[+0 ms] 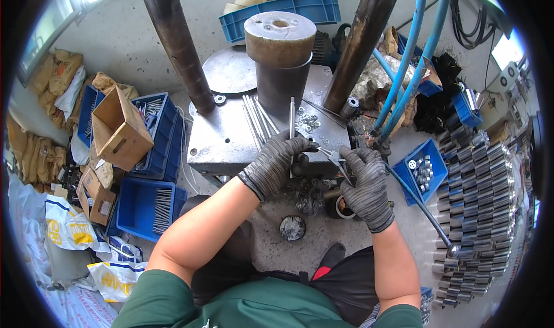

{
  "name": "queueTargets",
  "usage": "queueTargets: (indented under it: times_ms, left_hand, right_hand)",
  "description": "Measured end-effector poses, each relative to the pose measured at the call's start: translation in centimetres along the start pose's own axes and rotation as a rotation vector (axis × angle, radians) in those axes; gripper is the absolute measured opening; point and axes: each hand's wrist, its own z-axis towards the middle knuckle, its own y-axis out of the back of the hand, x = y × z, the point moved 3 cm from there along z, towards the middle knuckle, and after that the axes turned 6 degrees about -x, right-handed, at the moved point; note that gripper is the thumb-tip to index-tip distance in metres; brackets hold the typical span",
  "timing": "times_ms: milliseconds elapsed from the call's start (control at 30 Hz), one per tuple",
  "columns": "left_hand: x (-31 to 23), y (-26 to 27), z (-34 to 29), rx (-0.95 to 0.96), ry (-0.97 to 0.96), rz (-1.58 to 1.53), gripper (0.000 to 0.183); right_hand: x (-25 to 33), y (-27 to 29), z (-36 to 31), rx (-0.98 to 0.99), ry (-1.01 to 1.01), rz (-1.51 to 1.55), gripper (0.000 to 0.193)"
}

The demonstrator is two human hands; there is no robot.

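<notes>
Green shirt [283,299], metal table [219,146], pale wall [199,22]

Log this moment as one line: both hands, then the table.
left hand: gripping metal rod | right hand: holding pliers-like tool | metal table: loose rods, small metal rings

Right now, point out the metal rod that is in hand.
The long rod in the left hand; the loose rods to its left lie on the metal table.

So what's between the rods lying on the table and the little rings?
In the head view, the rod held in the left hand shows between the lying rods and the little rings.
</notes>
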Motion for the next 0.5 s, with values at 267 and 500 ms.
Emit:
queueTargets:
  times_ms: [267, 500]
  left_hand:
    - [0.06, 0.14, 0.2, 0.022, 0.002, -0.011, 0.018]
    - [-0.02, -0.06, -0.14, -0.015, 0.009, -0.018, 0.019]
  right_hand:
    - [0.38, 0.05, 0.13, 0.009, 0.047, -0.054, 0.058]
    - [0.32, -0.11, 0.05, 0.036, 0.058, -0.088, 0.056]
